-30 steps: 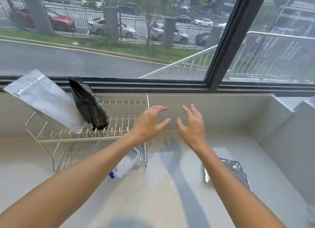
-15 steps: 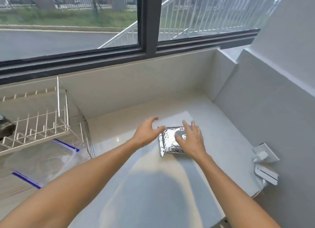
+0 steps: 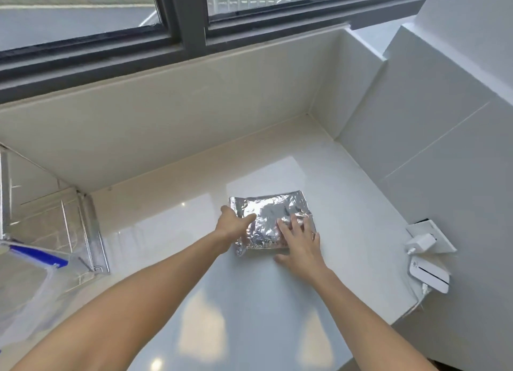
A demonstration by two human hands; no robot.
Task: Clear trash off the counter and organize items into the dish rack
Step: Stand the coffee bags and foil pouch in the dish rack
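A crinkled silver foil pouch [image 3: 270, 213] lies flat on the white counter [image 3: 249, 301] near the back right corner. My left hand [image 3: 234, 225] touches the pouch's left edge, thumb on top and fingers curled at the side. My right hand [image 3: 299, 244] rests flat on the pouch's right half with its fingers spread. The pouch stays on the counter. The metal dish rack [image 3: 83, 231] shows only its right end at the left edge of the view.
A clear plastic zip bag with a blue strip [image 3: 30, 281] lies under the rack at the left. A white wall socket with a plugged charger [image 3: 424, 241] and a small white device [image 3: 429, 275] sit on the right wall. Tiled walls close the corner.
My view swung right from the dish rack to the foil pouch. Both hands came down onto the pouch, the right now flat on it, the left at its edge.
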